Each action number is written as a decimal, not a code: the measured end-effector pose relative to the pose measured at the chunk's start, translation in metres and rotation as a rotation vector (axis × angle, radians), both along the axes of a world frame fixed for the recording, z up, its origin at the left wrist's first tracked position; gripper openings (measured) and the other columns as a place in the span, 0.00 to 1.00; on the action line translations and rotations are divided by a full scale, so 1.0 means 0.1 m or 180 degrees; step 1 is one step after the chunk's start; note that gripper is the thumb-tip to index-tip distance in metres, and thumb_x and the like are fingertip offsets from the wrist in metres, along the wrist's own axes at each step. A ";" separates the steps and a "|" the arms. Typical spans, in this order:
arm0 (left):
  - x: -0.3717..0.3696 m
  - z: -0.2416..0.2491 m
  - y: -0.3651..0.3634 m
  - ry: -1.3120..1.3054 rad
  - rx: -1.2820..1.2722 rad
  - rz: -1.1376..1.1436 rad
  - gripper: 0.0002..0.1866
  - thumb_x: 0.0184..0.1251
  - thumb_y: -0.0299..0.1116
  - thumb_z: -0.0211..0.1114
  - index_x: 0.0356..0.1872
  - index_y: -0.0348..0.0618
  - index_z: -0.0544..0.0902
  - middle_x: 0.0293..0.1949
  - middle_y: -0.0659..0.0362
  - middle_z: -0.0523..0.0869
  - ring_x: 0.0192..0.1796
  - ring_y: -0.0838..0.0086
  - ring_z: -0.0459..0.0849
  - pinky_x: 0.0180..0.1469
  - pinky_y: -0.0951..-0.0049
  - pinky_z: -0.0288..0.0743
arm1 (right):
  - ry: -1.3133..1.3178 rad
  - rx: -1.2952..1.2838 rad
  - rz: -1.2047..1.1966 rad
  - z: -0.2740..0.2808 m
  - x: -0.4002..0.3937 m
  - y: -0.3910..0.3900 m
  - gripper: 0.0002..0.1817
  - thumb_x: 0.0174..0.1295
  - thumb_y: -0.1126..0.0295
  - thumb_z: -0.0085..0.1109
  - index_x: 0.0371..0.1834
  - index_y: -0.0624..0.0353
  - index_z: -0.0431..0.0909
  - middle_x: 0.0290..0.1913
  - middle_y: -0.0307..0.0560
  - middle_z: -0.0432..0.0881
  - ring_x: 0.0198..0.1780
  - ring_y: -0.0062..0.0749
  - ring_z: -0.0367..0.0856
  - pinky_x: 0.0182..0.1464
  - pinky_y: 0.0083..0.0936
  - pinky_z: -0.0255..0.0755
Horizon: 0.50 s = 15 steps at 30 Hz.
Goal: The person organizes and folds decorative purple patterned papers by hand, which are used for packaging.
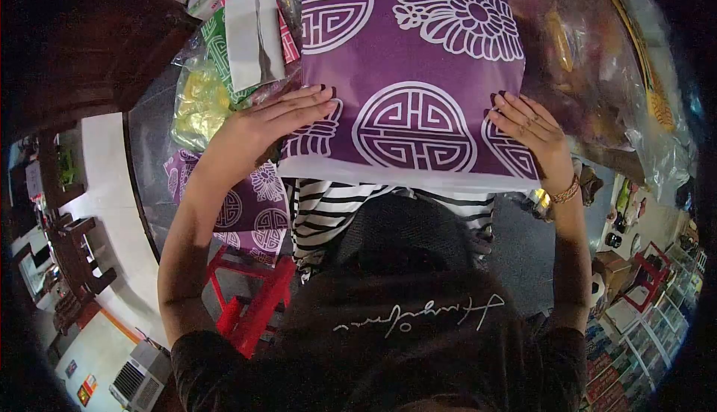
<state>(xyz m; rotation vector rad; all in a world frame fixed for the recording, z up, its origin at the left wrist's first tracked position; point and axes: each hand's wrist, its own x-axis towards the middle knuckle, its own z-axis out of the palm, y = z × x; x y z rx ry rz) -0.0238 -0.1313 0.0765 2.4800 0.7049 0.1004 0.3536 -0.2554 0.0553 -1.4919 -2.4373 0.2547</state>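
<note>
Purple medallion-print sheet [441, 65]: lies spread in front of the torso, between both hands, pale border [448, 180] toward the body. On its left side, left hand [272, 117], fingers close together and nearly straight over the print; on its right, right hand [534, 125], fingers slightly apart and gently bent. Thumbs out of sight — cannot tell about any pinch from beneath. Best to press evenly on both sides, keeping the pale border straight and drawing out slack without tugging. Better to use the flats of the fingers than the tips — likely to crease easily, judging by the thin, glossy look. Worth minding the far left edge, near the white paper [254, 35] and green patterned packet [216, 46], and the right edge, beside the clear plastic wrapping [597, 57]: apt to catch there.
</note>
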 end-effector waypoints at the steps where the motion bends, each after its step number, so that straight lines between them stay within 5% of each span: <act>1: 0.00 0.01 0.01 -0.0002 -0.0002 -0.0013 0.25 0.58 0.25 0.57 0.60 0.48 0.77 0.62 0.57 0.77 0.65 0.64 0.73 0.68 0.67 0.65 | -0.0002 -0.0002 -0.0013 -0.01 0.01 0.00 0.22 0.57 0.73 0.52 0.57 0.52 0.78 0.61 0.42 0.77 0.65 0.34 0.73 0.68 0.35 0.63; 7: -0.06 -0.13 0.11 -0.0610 -0.0657 0.0037 0.24 0.58 0.18 0.58 0.58 0.46 0.78 0.56 0.58 0.82 0.61 0.67 0.77 0.64 0.72 0.71 | 0.1257 -0.0893 -0.0203 -0.03 0.10 0.04 0.19 0.58 0.68 0.55 0.52 0.60 0.81 0.58 0.49 0.79 0.67 0.41 0.69 0.72 0.44 0.52; 10: -0.01 -0.11 0.11 -0.0668 -0.2368 0.1602 0.20 0.58 0.14 0.55 0.50 0.39 0.83 0.48 0.53 0.85 0.51 0.68 0.84 0.53 0.71 0.77 | 0.1830 -0.0991 -0.0762 -0.11 0.09 0.02 0.17 0.56 0.70 0.59 0.49 0.61 0.82 0.55 0.48 0.82 0.63 0.39 0.74 0.70 0.39 0.57; 15: 0.07 -0.17 0.02 -0.1407 -0.1911 0.1195 0.16 0.56 0.15 0.56 0.46 0.33 0.82 0.46 0.50 0.85 0.51 0.66 0.83 0.52 0.70 0.77 | 0.2494 -0.1237 -0.1590 -0.03 0.01 0.01 0.14 0.54 0.75 0.62 0.45 0.64 0.83 0.49 0.45 0.85 0.58 0.34 0.77 0.63 0.32 0.65</act>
